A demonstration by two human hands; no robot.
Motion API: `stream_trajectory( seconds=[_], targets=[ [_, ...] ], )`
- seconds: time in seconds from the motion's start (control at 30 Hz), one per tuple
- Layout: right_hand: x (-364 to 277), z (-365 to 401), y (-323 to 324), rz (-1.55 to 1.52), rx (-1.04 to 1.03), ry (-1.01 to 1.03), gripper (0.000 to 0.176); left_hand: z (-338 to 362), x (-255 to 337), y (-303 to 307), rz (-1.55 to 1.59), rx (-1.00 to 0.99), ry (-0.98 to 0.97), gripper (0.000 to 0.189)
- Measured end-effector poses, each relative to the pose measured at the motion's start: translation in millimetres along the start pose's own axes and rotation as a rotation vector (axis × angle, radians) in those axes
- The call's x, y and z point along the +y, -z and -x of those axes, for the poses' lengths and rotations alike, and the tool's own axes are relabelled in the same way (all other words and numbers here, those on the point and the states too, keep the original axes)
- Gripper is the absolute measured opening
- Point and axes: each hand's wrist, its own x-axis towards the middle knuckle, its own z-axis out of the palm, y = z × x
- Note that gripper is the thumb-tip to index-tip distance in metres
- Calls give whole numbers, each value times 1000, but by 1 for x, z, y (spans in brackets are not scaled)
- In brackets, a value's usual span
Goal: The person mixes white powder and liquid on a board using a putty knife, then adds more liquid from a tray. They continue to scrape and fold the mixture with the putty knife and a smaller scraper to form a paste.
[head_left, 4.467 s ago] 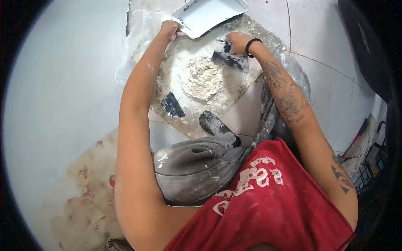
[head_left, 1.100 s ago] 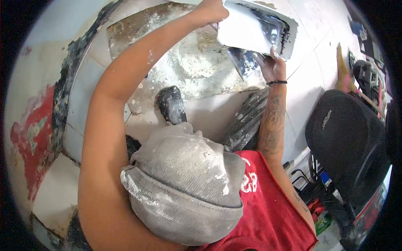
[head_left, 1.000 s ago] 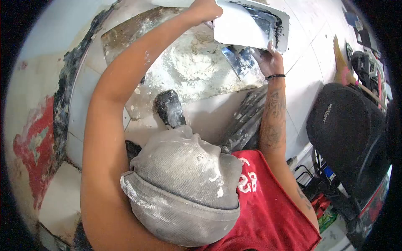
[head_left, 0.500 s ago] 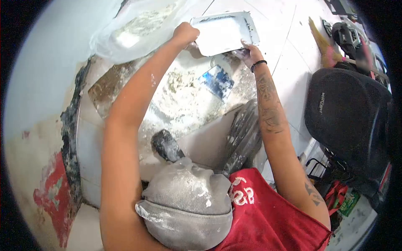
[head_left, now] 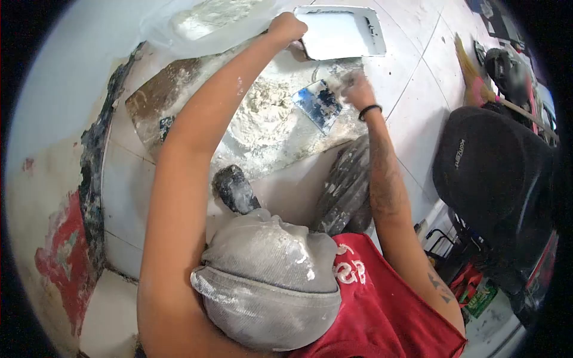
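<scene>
A white rectangular tray (head_left: pixel 378 37) with dark-marked inner walls sits at the top of the view, white inside. My left hand (head_left: pixel 287 28) is closed on its left edge. Lower down, my right hand (head_left: pixel 358 92), smeared by motion and wearing a dark wristband, is at the right end of a flat blue-and-white stained scraper-like blade (head_left: pixel 318 106). Its fingers are too blurred to tell their grip. The blade lies beside a mound of whitish powder (head_left: pixel 262 113), which is spread over a brown board (head_left: pixel 149 98) on the floor.
A translucent plastic bag (head_left: pixel 156 33) with pale powder inside lies at the upper left, near the wall. To the right stand a black speaker (head_left: pixel 489 173) and a straw broom (head_left: pixel 467 68). A powder-dusted dark shoe tip (head_left: pixel 236 188) points toward the board.
My right hand has let go of the tray's near right side and come down to the blue blade. The tray, still held by my left hand, has shifted up and right.
</scene>
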Motion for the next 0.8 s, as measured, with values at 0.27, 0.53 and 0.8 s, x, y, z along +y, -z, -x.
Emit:
stream_trajectory(
  seconds=[0.27,0.53,0.8],
  targets=[
    [-34,25,-34,237,-41,-102,87,101,-13,58,42,73,-239,51],
    [-31,28,-19,-14,-88,195,64,274,-151,173,-4,568,319,39],
    [-88,58,7,288,-75,593,22,296,-235,156,-209,912,216,32]
  ],
)
